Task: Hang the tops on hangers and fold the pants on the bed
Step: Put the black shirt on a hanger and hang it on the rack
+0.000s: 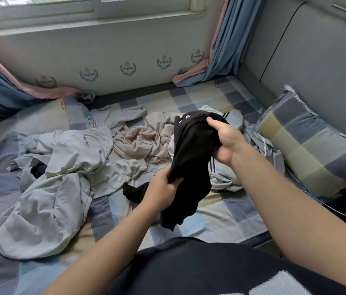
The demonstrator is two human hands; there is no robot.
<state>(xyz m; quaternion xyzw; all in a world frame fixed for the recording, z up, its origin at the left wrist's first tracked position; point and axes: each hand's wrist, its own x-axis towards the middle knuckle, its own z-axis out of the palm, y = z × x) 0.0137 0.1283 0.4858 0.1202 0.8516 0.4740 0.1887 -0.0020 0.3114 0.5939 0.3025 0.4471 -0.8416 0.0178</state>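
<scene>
1. The black garment is held up above the bed, stretched on a slant between both hands. Its upper end is nearer the window wall and its lower end hangs loose toward the person. Whether it is a top or pants cannot be told.
2. The right hand clutches the upper part of the black garment. The thumb lies pressed along the top of the fabric, and the fingers curl beneath it, out of sight.
3. The left hand is closed in a fist around the middle of the same garment, with fabric bunched inside the fingers. A black end trails down to the bedsheet just left of this hand.
4. Small white printed marks show on the garment's upper end, near the right thumb.
5. A light grey hooded top lies crumpled on the left half of the bed, well apart from both hands.
6. A beige garment lies bunched at the middle of the bed, behind the black garment.
7. A grey garment with dark stripes lies on the sheet beneath the right forearm.
8. A checked pillow leans against the grey headboard at the right.
9. Blue and pink curtains hang at both sides of the window.
</scene>
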